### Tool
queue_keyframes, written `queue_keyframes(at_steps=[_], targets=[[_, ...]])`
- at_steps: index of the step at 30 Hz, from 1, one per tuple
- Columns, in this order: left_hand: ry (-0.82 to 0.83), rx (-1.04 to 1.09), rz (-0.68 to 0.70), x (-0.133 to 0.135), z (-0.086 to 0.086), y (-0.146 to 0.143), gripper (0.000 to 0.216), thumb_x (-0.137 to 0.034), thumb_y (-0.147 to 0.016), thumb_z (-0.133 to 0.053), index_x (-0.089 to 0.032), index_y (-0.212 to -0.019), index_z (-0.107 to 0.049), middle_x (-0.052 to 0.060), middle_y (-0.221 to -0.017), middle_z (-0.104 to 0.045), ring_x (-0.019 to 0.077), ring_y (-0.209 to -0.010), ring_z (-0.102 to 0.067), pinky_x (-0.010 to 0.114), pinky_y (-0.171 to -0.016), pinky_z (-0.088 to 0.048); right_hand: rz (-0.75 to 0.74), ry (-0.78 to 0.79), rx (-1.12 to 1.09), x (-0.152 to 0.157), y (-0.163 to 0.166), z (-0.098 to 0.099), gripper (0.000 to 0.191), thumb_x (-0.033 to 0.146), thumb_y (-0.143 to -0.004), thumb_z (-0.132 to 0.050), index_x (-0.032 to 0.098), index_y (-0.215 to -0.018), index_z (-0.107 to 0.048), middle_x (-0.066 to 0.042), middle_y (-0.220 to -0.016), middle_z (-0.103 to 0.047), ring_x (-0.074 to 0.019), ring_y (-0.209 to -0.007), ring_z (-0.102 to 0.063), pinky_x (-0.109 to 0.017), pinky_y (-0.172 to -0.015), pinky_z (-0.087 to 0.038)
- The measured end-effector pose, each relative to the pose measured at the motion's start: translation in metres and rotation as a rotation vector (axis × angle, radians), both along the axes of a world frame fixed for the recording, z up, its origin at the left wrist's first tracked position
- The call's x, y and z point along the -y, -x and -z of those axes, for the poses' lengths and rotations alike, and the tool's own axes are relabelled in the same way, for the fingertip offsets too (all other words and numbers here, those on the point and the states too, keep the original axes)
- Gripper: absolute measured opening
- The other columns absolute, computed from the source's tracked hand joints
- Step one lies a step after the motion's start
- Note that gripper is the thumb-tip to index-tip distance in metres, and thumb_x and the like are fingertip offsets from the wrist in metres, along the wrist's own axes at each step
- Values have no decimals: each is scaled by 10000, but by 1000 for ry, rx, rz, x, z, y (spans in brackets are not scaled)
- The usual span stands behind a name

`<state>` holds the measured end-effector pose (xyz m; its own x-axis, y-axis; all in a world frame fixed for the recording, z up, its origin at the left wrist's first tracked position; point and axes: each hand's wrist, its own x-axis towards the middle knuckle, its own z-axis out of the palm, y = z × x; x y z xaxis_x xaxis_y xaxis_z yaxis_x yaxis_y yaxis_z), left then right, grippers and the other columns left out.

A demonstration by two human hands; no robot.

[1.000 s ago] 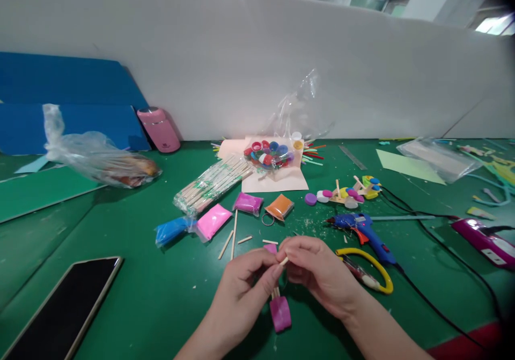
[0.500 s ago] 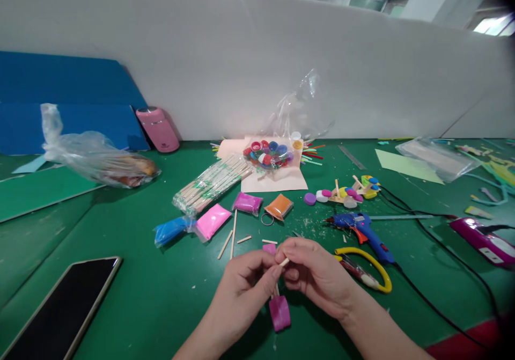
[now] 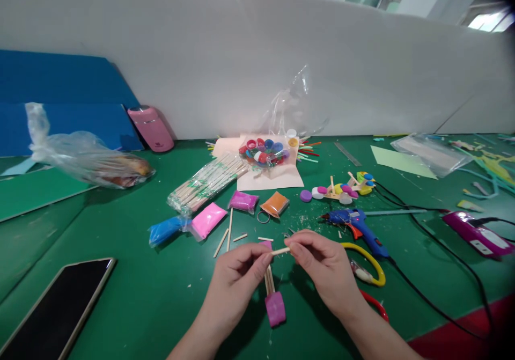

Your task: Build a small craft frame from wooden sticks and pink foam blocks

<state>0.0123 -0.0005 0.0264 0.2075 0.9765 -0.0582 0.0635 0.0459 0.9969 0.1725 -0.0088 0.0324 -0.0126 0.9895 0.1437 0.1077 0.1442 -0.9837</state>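
Note:
Between my two hands is a short wooden stick (image 3: 280, 251), held level. My left hand (image 3: 237, 282) pinches its left end and my right hand (image 3: 322, 266) pinches the right end. Just below them on the green table lies a piece made of wooden sticks (image 3: 269, 280) with a purple clay block (image 3: 276, 309) at the near end and a pink bit at the far end, partly behind my left fingers. Loose cut sticks (image 3: 240, 237) lie beyond my left hand. Near my right hand are pliers with yellow (image 3: 372, 261) and red (image 3: 375, 305) handles, partly covered by it.
A blue glue gun (image 3: 358, 228) with a black cord lies at the right, beside a purple power strip (image 3: 478, 236). Clay packets (image 3: 208, 220), a bag of sticks (image 3: 207, 185), and bottle caps (image 3: 265, 153) are further back. A phone (image 3: 60, 306) lies at the left.
My hands have drawn slightly apart, so more of the short stick shows between them. The red handle and the sticks above the purple block have come into sight. The view has shifted slightly.

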Motion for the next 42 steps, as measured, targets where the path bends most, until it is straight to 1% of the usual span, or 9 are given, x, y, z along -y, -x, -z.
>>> queue_keyframes(at_steps=[7, 11, 22, 26, 30, 33, 36, 39, 42], targets=[[49, 139, -81, -2, 1, -1, 134, -268, -730, -602, -178, -654, -667, -22, -546, -559, 78, -505, -444, 163, -476, -376, 37, -1, -18, 0, 1, 4, 92, 243, -777, -588, 216, -801, -673, -12, -766, -607, -120, -631, -531, -213, -530, -409], [28, 219, -92, -1, 4, 1, 88, -267, -725, -617, -197, -712, -669, -23, -613, -578, 75, -545, -457, 158, -514, -385, 63, -3, -28, -2, 4, 2, 95, 246, -773, -590, 208, -789, -676, -20, -758, -612, -136, -659, -549, -226, -555, -428], [-75, 14, 44, -3, 3, 5, 161, -264, -785, -552, -167, -677, -621, -21, -596, -516, 85, -548, -425, 181, -494, -334, 4, -67, 26, -4, 7, 1, 116, 252, -786, -568, 206, -807, -672, -20, -773, -628, -144, -708, -574, -233, -607, -460], [-120, 72, -172, -5, 10, 7, 113, -246, -792, -551, -185, -714, -606, -36, -584, -484, 84, -552, -400, 184, -506, -317, 201, -64, 209, -8, -22, 7, 172, 302, -797, -539, 231, -926, -628, -12, -800, -620, -140, -669, -565, -234, -575, -452], [-192, 154, -270, -4, 11, 7, 104, -230, -820, -504, -192, -759, -579, -34, -583, -472, 100, -570, -420, 204, -533, -340, 459, -63, 532, -6, -86, 24, 246, 336, -778, -525, 201, -977, -578, -46, -869, -606, -181, -757, -572, -301, -683, -459], [-328, 5, -160, 2, 6, 4, 122, -196, -840, -461, -198, -783, -569, -21, -626, -505, 108, -588, -457, 207, -548, -363, 530, 22, 806, 1, -132, 40, 313, 341, -747, -510, 180, -1014, -534, -79, -946, -577, -216, -829, -561, -332, -705, -453], [-446, -156, 114, 10, 2, -3, 139, -150, -848, -411, -187, -813, -541, 4, -690, -530, 122, -627, -482, 221, -579, -391, 505, 158, 982, 5, -156, 52, 419, 349, -699, -506, 138, -1060, -498, -118, -980, -541, -245, -865, -545, -331, -672, -453], [-580, -274, 363, 17, 3, -14, 145, -106, -830, -387, -167, -820, -519, 45, -754, -565, 153, -701, -491, 275, -664, -407, 463, 261, 1014, 1, -162, 56, 451, 332, -663, -510, 124, -1063, -496, -131, -993, -547, -254, -858, -555, -330, -670, -446], [-705, -421, 512, 23, 10, -22, 138, -89, -811, -386, -145, -817, -511, 74, -785, -587, 167, -717, -489, 304, -682, -404, 457, 319, 990, -8, -165, 55, 419, 328, -635, -528, 138, -1008, -533, -113, -896, -600, -253, -740, -580, -344, -631, -438]])
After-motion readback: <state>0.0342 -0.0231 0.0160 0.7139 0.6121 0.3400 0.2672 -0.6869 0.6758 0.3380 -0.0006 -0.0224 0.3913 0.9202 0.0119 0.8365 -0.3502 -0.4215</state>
